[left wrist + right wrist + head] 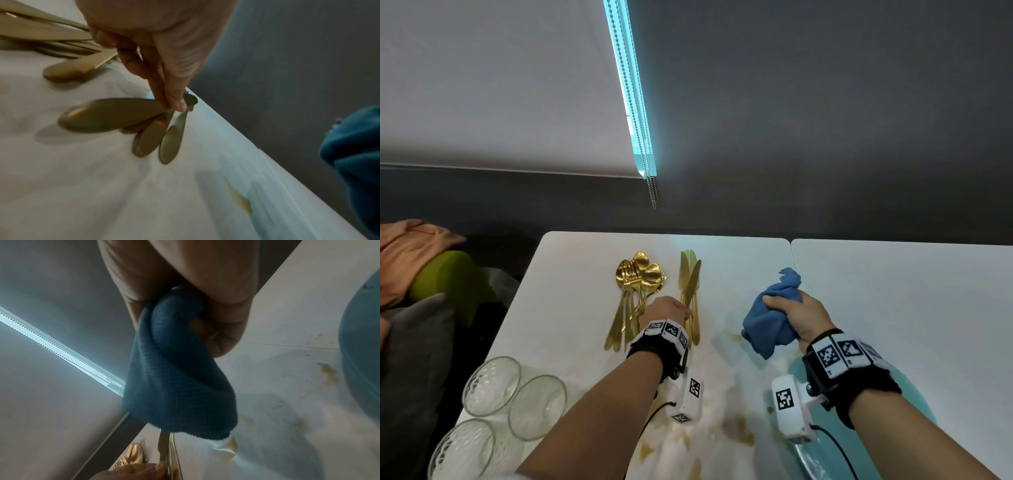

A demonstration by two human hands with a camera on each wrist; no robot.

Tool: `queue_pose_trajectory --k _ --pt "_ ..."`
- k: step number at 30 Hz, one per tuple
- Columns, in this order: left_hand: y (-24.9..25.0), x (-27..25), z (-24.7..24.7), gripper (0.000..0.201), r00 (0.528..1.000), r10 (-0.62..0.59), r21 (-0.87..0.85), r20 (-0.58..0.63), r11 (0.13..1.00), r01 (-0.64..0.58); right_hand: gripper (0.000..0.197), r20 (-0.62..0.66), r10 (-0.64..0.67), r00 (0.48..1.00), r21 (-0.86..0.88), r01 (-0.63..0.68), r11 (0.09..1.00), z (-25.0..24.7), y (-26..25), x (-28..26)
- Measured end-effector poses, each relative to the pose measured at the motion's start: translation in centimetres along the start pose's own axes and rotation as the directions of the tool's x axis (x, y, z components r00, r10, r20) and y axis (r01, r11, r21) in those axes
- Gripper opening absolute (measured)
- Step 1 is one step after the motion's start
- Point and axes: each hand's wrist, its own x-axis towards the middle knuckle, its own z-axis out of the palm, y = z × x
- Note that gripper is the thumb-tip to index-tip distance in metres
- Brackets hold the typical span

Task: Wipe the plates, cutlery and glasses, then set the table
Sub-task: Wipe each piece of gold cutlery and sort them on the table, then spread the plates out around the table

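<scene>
Three gold knives (690, 286) lie side by side on the white table (571, 274), right of a pile of gold spoons and forks (637, 284). My left hand (685, 312) is at the knives' handle ends. In the left wrist view its fingertips (174, 104) pinch one knife handle (107, 115), raised a little above the table, with two more handles (160, 142) lying beside it. My right hand (791, 308) grips a bunched blue cloth (770, 318), also seen as the cloth (179, 386), held above the table. A teal plate (914, 404) lies under my right wrist.
Three clear glasses (493, 383) stand at the near left corner. Brown stains (736, 431) mark the table between my arms. Cushions and an orange cloth (410, 253) lie off the table's left edge. A second white table (911, 291) adjoins on the right.
</scene>
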Motion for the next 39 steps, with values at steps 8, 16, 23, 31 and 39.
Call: queue_pose_trajectory --k 8,16,23,31,39 --pt "2.6 -1.8 -0.2 0.048 0.972 0.232 -0.091 -0.031 0.968 -0.234 0.023 0.242 0.013 0.97 0.092 -0.036 0.995 1.1 0.3 -1.0" --pt "3.8 -4.5 -2.3 0.03 0.837 0.439 -0.444 0.327 0.853 -0.274 0.064 0.297 -0.068 0.952 0.368 -0.049 0.928 3.5 -1.2 -1.7" --pt "1.9 -5.0 -5.2 0.034 0.92 0.343 -0.746 0.19 0.659 -0.092 0.072 0.328 0.31 0.893 0.045 -0.342 0.939 7.7 -0.9 -3.0" --pt "-1.9 -5.2 -8.3 0.038 0.954 0.267 -0.742 0.137 0.665 -0.08 0.024 0.231 -0.047 0.972 0.089 0.027 0.996 13.4 -2.8 -2.8" --pt "-6.4 -5.0 -14.8 0.052 0.999 -0.04 -0.414 -0.004 0.91 0.035 0.021 0.356 -0.053 0.933 -0.424 0.212 0.88 20.9 -2.0 -1.4"
